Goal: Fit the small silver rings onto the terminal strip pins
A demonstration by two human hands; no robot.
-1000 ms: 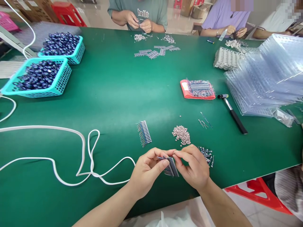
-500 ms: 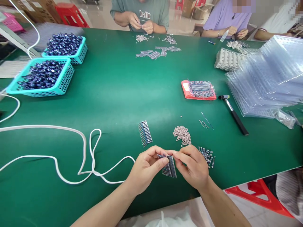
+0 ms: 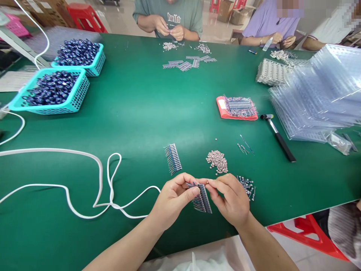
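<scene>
1. The landmark is the disc pile (image 3: 217,162), a heap of small pinkish discs on the green table (image 3: 126,109).
2. The left hand (image 3: 172,203), on the near side of the disc pile and to its left, grips a comb-like strip (image 3: 204,201) between thumb and fingers; the strip hangs tilted, just nearer the wearer than the pile.
3. The right hand (image 3: 231,197), on the near side of the disc pile, has thumb and forefinger pinched on a tiny piece (image 3: 208,182), too small to identify, beside the strip's upper end.
4. Left of the disc pile lies a second strip (image 3: 174,159), flat on the table.
5. Just to the pile's near right is a cluster of loose metal-ended parts (image 3: 246,186), partly behind the right hand.
6. Beyond the disc pile, slightly right, a red wrap (image 3: 224,113) lies under a bundle of strips (image 3: 239,105).
7. Well right of the pile lies a black-handled hammer (image 3: 282,145).
</scene>
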